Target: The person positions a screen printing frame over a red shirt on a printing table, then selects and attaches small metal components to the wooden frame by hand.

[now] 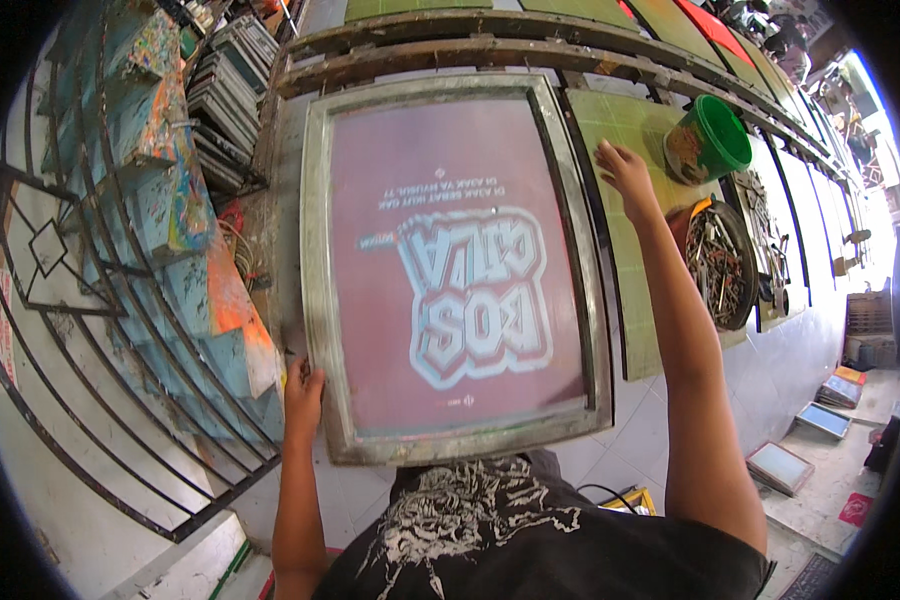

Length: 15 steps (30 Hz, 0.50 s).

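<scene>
A large screen printing frame [320, 300] lies in front of me, its mesh a mauve colour with pale blue stencilled lettering, upside down from my side. At its lower left edge is my left hand [304, 398], fingers curled; what they hold, if anything, is hidden. My right hand [625, 172] reaches out beyond the frame's right side, over an olive-green board [635, 330]. Its fingers are stretched and apart, with nothing in them. Just right of these fingers stands a green bucket [708, 140], tilted in view and stained on its side.
Right of my forearm, a round dark container [720, 265] holds many small metal pieces. Wooden rails [450, 50] run along the far side, with more boards beyond. Paint-splashed blue steps [210, 290] and a black metal railing [80, 350] border the left. Stacked frames [235, 90] lean behind.
</scene>
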Tool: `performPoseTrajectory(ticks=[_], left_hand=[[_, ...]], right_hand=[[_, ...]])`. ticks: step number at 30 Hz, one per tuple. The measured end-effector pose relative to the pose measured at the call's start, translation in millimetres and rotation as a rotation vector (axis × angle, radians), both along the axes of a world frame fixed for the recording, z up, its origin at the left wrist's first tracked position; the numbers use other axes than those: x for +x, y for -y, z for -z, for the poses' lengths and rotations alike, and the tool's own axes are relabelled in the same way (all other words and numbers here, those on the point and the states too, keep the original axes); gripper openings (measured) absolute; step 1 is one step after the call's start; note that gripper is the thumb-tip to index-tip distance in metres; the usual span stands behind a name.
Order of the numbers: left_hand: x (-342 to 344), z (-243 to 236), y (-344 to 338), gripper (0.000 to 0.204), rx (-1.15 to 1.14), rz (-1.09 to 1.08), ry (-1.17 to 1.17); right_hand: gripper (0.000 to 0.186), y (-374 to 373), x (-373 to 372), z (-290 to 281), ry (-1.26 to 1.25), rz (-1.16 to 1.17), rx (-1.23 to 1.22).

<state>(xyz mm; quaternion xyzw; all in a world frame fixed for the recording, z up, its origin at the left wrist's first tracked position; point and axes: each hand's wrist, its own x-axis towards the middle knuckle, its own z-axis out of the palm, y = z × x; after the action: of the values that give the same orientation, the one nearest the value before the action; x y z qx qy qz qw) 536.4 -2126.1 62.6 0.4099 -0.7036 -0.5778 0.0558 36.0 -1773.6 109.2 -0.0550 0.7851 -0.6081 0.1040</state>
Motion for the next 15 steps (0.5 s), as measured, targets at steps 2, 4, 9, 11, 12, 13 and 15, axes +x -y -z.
performPoseTrajectory(ticks=[2, 4, 9, 11, 12, 13, 15], left_hand=[[-15, -19, -10, 0.051, -0.075, 0.050, 0.107], [-18, -18, -16, 0.054, -0.161, 0.065, 0.181], [-15, -5, -23, 0.056, -0.268, -0.006, 0.285], [-23, -14, -26, 0.055, -0.188, -0.030, 0.257], [-26, -16, -27, 0.054, -0.149, -0.044, 0.243], [-26, -18, -27, 0.053, -0.140, -0.070, 0.254], [-25, -18, -29, 0.052, -0.118, -0.123, 0.275]], right_hand=[[0.046, 31, -65, 18, -0.037, -0.012, 0.015], [0.044, 62, -130, 40, -0.102, -0.041, 0.130], [0.042, 118, -223, 71, -0.398, 0.081, 0.440], [0.042, 130, -248, 75, -0.303, -0.001, 0.500], [0.041, 136, -254, 77, -0.218, -0.013, 0.511], [0.041, 148, -256, 76, -0.131, -0.034, 0.517], [0.038, 162, -253, 78, -0.057, -0.065, 0.482]])
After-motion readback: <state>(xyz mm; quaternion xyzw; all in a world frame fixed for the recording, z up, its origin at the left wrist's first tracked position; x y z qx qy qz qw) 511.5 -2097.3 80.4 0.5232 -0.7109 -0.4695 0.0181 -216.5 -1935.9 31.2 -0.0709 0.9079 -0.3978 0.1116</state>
